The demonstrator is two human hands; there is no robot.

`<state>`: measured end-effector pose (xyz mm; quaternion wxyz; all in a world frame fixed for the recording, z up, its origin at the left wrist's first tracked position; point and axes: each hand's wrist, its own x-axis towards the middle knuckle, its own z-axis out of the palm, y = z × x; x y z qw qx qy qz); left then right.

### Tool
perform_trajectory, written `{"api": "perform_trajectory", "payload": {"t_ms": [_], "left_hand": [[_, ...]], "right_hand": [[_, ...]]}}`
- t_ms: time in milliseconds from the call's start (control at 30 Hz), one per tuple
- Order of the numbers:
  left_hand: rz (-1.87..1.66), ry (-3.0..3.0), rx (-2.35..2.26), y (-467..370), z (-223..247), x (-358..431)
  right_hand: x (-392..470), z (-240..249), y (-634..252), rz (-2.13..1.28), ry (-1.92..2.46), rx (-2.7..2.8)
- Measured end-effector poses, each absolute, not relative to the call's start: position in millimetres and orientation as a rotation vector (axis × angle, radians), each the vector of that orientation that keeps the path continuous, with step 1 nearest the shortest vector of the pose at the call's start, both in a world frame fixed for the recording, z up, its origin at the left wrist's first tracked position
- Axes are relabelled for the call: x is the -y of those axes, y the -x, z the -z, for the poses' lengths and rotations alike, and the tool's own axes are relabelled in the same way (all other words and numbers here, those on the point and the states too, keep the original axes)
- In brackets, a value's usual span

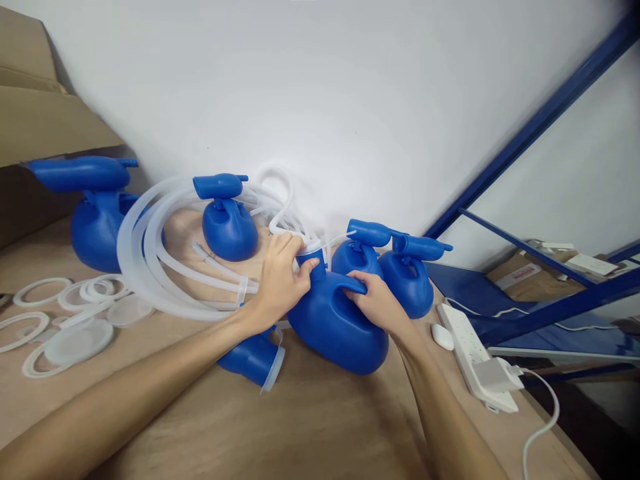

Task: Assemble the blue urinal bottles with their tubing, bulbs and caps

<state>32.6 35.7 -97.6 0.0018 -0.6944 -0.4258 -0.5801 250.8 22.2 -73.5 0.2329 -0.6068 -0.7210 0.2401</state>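
A blue plastic urinal bottle (340,327) lies tilted on the table in front of me. My right hand (375,300) is closed round its handle. At its neck, my left hand (285,273) grips the white cap (314,245), with the thumb pressed on the blue neck. The left fingers partly hide the cap, so I cannot tell how firmly it sits. Just below my left wrist lies a blue spout piece (250,360) with a white cap (273,370) on its end. Coils of clear plastic tubing (150,267) rest to the left of that hand.
More blue bottles stand at the far left (95,233), behind the coils (230,230) and at the right (410,287). White rings and lids (80,343) lie at the left. A power strip (473,353) and a white earbud case (443,337) are near the right edge.
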Motion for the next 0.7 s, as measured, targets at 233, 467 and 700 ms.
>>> {"api": "perform_trajectory", "payload": {"t_ms": [233,467,700], "left_hand": [[1.642,2.244,1.391,-24,89,-39],[1.052,2.44,0.971,13,60,-52],[0.818,2.542,0.925,20,75,-61]], "right_hand": [[-20,70,-247,-0.621,1.72,1.994],[-9,70,-232,-0.48,1.68,2.09],[-2,66,-223,-0.454,1.71,2.128]]}}
